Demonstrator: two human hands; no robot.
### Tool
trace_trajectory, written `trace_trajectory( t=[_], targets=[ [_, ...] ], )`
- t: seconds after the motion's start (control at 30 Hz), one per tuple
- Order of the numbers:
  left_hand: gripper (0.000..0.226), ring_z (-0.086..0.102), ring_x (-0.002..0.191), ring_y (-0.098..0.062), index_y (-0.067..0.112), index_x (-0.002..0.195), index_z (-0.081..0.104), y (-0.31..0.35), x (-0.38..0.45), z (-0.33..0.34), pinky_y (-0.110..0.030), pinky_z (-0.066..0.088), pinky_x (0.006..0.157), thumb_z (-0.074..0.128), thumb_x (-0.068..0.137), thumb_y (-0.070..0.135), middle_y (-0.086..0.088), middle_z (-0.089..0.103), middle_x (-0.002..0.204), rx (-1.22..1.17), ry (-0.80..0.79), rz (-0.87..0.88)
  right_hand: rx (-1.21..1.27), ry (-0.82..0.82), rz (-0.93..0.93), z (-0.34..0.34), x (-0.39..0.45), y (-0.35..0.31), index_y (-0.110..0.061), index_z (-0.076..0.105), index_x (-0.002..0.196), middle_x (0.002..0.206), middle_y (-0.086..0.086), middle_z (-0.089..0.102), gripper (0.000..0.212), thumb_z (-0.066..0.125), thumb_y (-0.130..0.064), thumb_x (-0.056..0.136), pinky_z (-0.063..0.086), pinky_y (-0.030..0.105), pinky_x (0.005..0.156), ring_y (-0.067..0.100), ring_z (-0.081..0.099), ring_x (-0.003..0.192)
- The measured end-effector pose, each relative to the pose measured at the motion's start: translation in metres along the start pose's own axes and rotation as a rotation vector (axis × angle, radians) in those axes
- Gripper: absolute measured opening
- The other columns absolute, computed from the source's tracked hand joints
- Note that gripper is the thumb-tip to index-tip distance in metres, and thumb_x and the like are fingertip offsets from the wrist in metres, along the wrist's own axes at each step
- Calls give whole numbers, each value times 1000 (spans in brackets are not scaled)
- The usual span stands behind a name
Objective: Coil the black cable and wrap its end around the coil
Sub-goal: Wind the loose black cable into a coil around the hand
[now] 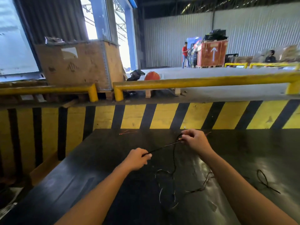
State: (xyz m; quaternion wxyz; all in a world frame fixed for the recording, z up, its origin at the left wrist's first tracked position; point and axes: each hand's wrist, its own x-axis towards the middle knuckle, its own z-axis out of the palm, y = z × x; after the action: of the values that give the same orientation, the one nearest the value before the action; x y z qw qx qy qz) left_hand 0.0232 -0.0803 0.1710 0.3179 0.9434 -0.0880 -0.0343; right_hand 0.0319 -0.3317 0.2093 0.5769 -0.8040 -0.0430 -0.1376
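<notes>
A thin black cable [174, 161] runs over a dark glossy table [100, 161]. My left hand [137, 159] pinches one stretch of it at mid-table. My right hand [195, 140], further away and to the right, grips the cable where a small loop forms at its fingers. A taut, straight section spans between the two hands. From the right hand the cable drops down and lies in loose curls on the table between my forearms, trailing off to the right under my right arm.
A second small coiled black cable [265, 181] lies on the table at the right. Behind the table stands a yellow-and-black striped wall [162, 116] with yellow rails [203, 82]. Crates, boxes and two people stand far off.
</notes>
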Motion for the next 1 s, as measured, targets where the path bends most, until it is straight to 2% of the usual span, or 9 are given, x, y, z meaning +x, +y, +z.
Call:
trace_trajectory(
  t=[0.1,0.2,0.3,0.4,0.53,0.63,0.73,0.87,1.0],
  targets=[
    [37,63,66,-9,21,72,65,28,4,-30,-25,47,65,48,94,45,2,68,67,-1,26,-25,-384,-91,-67,-24,-4,7,-10,60,117,103,4,67,34,65,-19,85,49,19,74,8,61,88],
    [40,65,65,-11,17,72,65,61,-1,-52,-28,46,65,49,93,47,1,65,62,-101,92,13,-603,-201,-113,-33,-10,11,-14,66,106,84,-7,62,24,62,-28,87,36,9,57,-4,54,71],
    [32,72,76,-20,16,77,64,94,-16,-64,-39,47,76,52,94,39,1,53,51,-506,-91,40,-581,-179,-112,-38,-13,9,-17,67,97,75,-11,58,18,56,-29,91,35,13,55,-3,54,69],
    [25,70,71,-24,13,81,64,119,-28,-71,-52,52,88,52,95,30,-2,53,51,-984,-272,141,-541,-114,-134,-45,-14,1,-18,65,91,76,-7,59,14,53,-26,93,36,15,57,4,56,71],
    [25,71,69,-25,12,89,67,144,-26,-75,-48,57,77,56,89,34,-7,64,58,-1325,-201,233,-513,-180,-166,-44,-20,-7,-21,60,87,81,-5,56,13,50,-26,94,36,15,61,4,53,74],
    [39,70,97,-28,14,115,64,158,-18,-79,-45,58,76,49,91,41,-16,73,101,-1407,-143,311,-433,-272,-162,-40,-30,-19,-27,54,82,80,-3,63,16,46,-28,96,44,20,66,9,61,76],
    [39,46,129,-26,31,129,56,166,-10,-85,-62,43,93,41,96,45,-4,52,140,-1492,-140,420,-407,-345,-211,-37,-38,-30,-32,53,80,74,-5,63,19,44,-33,96,47,20,60,7,66,68],
    [44,13,144,-30,52,132,41,167,-7,-97,-73,41,86,48,89,56,6,16,159,-1350,-88,378,-503,-386,-317,-47,-37,-42,-37,53,79,75,-10,58,20,42,-37,96,43,15,59,1,58,66],
    [62,7,145,-33,49,145,16,146,-1,-103,-59,56,74,42,89,58,8,-1,161,-881,-32,225,-664,-324,-388,-82,-25,-61,-32,56,83,77,-12,57,21,41,-35,97,39,18,66,3,57,74]
  ],
)
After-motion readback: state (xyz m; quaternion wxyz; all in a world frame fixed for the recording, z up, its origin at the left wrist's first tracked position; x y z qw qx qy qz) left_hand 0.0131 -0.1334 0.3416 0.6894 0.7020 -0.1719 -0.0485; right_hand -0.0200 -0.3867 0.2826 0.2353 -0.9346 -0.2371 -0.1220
